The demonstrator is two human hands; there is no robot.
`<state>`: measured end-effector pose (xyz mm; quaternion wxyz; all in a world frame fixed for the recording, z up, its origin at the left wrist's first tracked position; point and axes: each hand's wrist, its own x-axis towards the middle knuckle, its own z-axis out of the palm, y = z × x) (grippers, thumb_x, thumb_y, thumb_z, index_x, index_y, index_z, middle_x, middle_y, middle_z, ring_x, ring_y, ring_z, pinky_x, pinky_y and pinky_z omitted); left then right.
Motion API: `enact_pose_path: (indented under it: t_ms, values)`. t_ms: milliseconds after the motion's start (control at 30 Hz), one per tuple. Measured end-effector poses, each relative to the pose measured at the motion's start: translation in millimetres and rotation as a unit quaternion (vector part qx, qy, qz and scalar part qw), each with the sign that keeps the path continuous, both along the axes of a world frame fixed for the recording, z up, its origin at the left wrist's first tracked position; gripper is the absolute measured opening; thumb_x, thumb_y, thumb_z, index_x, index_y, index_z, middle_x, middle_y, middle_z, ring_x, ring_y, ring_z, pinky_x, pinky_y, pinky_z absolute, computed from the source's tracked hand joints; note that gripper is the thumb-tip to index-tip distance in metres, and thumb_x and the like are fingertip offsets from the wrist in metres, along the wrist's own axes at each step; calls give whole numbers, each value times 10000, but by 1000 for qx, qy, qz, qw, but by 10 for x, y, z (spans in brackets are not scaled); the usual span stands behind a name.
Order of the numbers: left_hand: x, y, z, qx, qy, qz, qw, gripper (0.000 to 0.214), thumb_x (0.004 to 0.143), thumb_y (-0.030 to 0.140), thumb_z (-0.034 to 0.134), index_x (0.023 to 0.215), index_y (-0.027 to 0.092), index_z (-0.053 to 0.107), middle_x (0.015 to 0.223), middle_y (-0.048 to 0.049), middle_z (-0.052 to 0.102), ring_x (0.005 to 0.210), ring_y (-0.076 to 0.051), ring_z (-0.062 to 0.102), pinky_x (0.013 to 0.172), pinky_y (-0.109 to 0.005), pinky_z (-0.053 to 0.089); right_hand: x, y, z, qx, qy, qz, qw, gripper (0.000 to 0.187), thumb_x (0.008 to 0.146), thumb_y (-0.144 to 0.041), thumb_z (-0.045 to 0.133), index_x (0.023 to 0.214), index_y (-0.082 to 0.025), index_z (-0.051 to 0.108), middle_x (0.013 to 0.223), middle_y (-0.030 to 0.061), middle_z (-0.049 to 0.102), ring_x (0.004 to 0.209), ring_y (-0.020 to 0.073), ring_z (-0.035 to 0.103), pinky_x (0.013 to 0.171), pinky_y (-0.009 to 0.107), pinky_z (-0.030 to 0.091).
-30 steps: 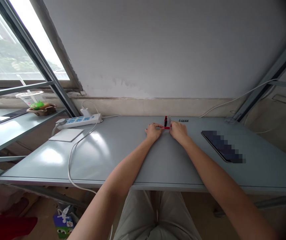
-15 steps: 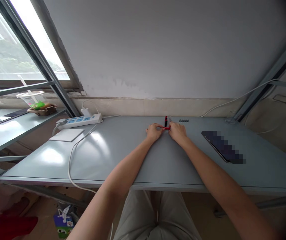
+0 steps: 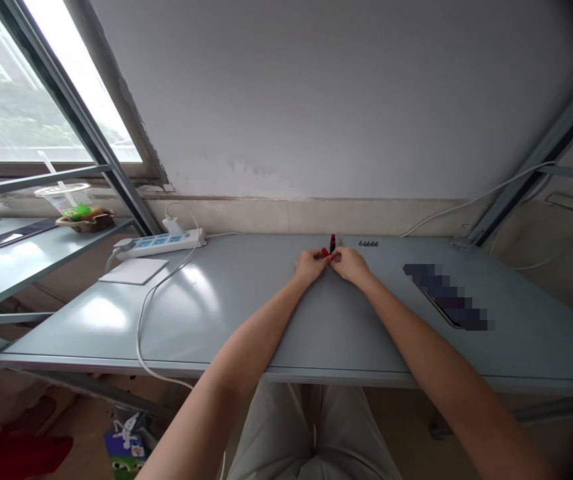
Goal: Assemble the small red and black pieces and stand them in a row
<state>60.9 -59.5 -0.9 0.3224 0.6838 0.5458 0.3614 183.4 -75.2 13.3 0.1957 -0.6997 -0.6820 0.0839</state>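
My left hand (image 3: 309,265) and my right hand (image 3: 350,264) rest on the grey table (image 3: 246,313) near its far edge, fingertips meeting. Both pinch a small red object (image 3: 325,253) between them; it is too small to name. Just behind the fingers stands a small red and black upright piece (image 3: 333,243). A short row of several tiny dark parts (image 3: 368,243) lies on the table to the right of my right hand.
A dark phone (image 3: 445,295) lies at the right. A white power strip (image 3: 159,243) with cables and a white pad (image 3: 134,271) sit at the left. On a side shelf stand a plastic cup with a straw (image 3: 63,198) and another phone (image 3: 11,235).
My hands have drawn closer together, and the red object between them has shortened and shifted slightly left. The arms stay in place.
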Motion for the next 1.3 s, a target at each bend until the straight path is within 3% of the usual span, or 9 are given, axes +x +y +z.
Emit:
enact_pose_path:
  t_ms: [133, 300, 433, 700, 867, 1300]
  values:
    - [-34, 20, 34, 14, 8, -4, 1000, 290, 732, 427, 568, 849, 181, 669, 801, -45, 672, 837, -192, 595, 784, -315, 429, 7, 21, -20, 3, 38, 2, 999, 218, 744, -287, 554, 930, -186, 602, 873, 36, 653, 791, 154, 583, 653, 230, 394]
    - [-236, 139, 143, 68, 123, 105, 984, 200, 779, 317, 518, 867, 192, 647, 878, -79, 670, 908, -220, 580, 894, -397, 342, 39, 5, 12, -7, -5, -20, 1000, 209, 741, -256, 567, 936, -190, 606, 935, 58, 643, 844, 173, 583, 690, 247, 403]
    - [-413, 241, 154, 58, 178, 163, 969, 203, 810, 300, 462, 852, 194, 630, 894, -93, 664, 930, -232, 572, 901, -414, 313, 94, -12, 50, -21, -78, -52, 995, 153, 787, -231, 502, 856, -182, 629, 913, 92, 642, 845, 210, 591, 676, 277, 416]
    - [-506, 411, -25, 19, 179, 175, 968, 132, 761, 296, 530, 778, 197, 617, 891, -75, 665, 959, -240, 555, 897, -416, 292, 231, 51, -21, -23, -88, -90, 992, 176, 800, -235, 480, 824, -169, 641, 883, 107, 644, 844, 229, 600, 657, 298, 432]
    - [-514, 460, -50, 17, 184, 181, 966, 129, 723, 320, 582, 779, 214, 630, 934, -79, 659, 1072, -258, 487, 917, -424, 278, 276, 121, -117, -9, -47, -102, 994, 213, 789, -324, 521, 881, -175, 643, 921, 99, 639, 887, 220, 586, 705, 302, 431]
    - [-513, 541, -124, 32, 189, 188, 963, 179, 714, 365, 585, 811, 228, 645, 962, -83, 639, 1061, -277, 475, 906, -449, 279, 271, 202, -259, 45, -13, -123, 991, 309, 753, -411, 551, 935, -181, 649, 1036, 105, 593, 1021, 240, 497, 826, 364, 388]
